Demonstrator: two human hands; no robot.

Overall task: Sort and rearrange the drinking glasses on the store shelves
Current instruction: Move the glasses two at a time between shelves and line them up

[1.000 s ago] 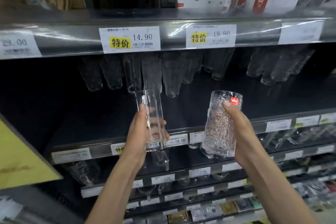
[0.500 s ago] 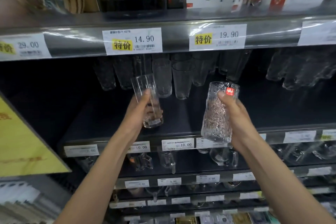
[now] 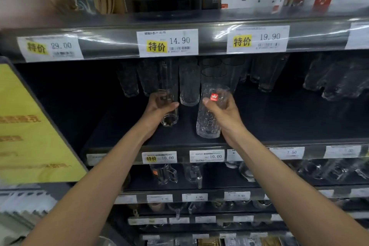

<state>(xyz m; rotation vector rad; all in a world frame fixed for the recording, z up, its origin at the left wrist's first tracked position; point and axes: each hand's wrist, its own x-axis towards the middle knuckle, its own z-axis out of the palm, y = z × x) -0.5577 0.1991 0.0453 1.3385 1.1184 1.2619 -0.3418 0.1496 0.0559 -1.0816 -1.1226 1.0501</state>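
Note:
My left hand (image 3: 157,109) grips a tall smooth clear glass (image 3: 169,119) deep inside the dark shelf (image 3: 279,126), its base low over the shelf board. My right hand (image 3: 223,114) holds a textured clear glass (image 3: 207,126) with a small red sticker near its rim, to the right of the smooth one. Whether either glass touches the board I cannot tell. Just behind them stands a row of several clear glasses (image 3: 189,86), smooth and textured ones mixed.
More glasses (image 3: 337,82) stand at the shelf's back right. Price tags (image 3: 167,43) line the shelf edges. A yellow sign (image 3: 30,126) juts out at the left. Glass mugs (image 3: 165,173) fill the shelf below; jars and boxes sit above.
Both hands have reached forward and deeper into the shelf, carrying the two glasses from in front of the shelf edge to just ahead of the back row.

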